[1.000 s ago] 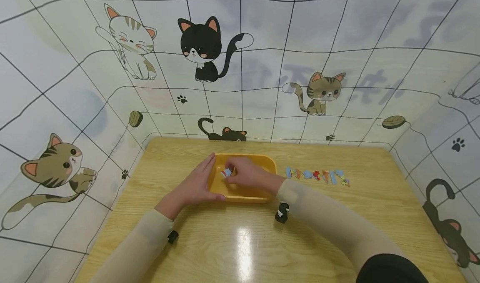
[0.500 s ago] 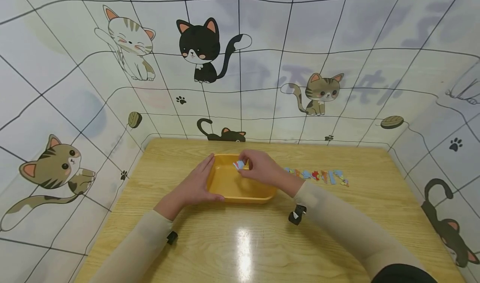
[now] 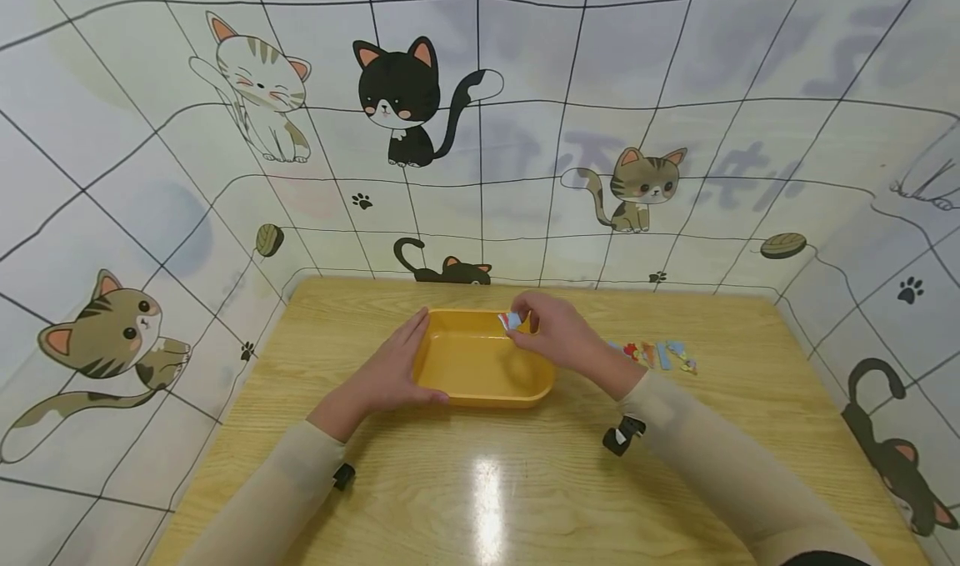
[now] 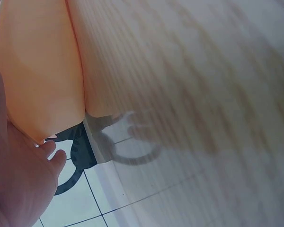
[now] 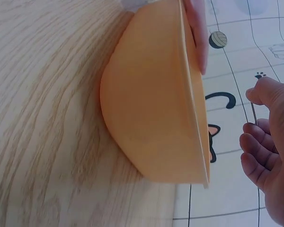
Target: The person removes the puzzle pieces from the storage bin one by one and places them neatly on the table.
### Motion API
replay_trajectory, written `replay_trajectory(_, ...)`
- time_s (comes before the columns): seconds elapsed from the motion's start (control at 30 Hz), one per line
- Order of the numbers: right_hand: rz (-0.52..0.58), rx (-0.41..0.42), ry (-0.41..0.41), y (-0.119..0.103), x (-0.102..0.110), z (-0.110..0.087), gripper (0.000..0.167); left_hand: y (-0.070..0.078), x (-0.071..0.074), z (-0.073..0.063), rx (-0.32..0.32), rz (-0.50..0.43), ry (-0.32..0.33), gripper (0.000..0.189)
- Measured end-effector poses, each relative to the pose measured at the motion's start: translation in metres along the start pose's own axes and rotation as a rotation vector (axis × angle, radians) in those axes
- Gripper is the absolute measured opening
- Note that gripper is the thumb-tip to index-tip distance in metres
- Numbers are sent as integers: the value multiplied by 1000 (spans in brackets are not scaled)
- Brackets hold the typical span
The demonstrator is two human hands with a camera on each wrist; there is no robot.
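Note:
A yellow plastic tray (image 3: 487, 401) sits on the wooden table. My left hand (image 3: 388, 372) rests against its left end, with straight fingers along the side and the thumb at the near rim. Above the tray's far right corner, my right hand (image 3: 561, 333) pinches a small flat piece (image 3: 509, 322) coloured blue, white and red. In the right wrist view that flat piece (image 5: 254, 112) shows edge-on between thumb and fingers, raised over the rim. Its exact kind is too small to tell. Part of the piece is hidden by the fingertips.
Right of the tray lies a row of several small colourful flat pieces (image 3: 665, 355), partly hidden by the right hand. A cloth backdrop (image 3: 525, 132) printed with cats surrounds the table (image 3: 405, 483) at the back and sides.
My right hand has lifted the small flat piece from inside the tray and carried it rightward to the far right corner. My left hand has stayed at the tray's left end.

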State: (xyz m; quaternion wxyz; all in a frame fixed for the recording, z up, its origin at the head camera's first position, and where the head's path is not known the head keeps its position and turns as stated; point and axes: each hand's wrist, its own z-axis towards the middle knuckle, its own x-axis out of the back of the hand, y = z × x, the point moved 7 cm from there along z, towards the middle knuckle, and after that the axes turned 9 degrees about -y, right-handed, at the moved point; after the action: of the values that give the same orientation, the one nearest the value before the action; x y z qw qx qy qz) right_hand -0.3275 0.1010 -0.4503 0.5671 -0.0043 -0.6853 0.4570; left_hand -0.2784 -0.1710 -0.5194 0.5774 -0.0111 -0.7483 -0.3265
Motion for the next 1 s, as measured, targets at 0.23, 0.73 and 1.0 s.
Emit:
replay_trajectory(0.23, -16, -8, 52, 7, 12, -12, 27, -2, -2, 1, 2, 11, -7, 156)
replay_trajectory(0.73, 30, -80, 158, 32, 49, -47, 30, -2, -3, 2, -8, 17, 7, 155)
replay_trajectory(1.0, -57, -85, 230, 45, 60, -63, 31, 0, -1, 1, -10, 12, 13, 153)
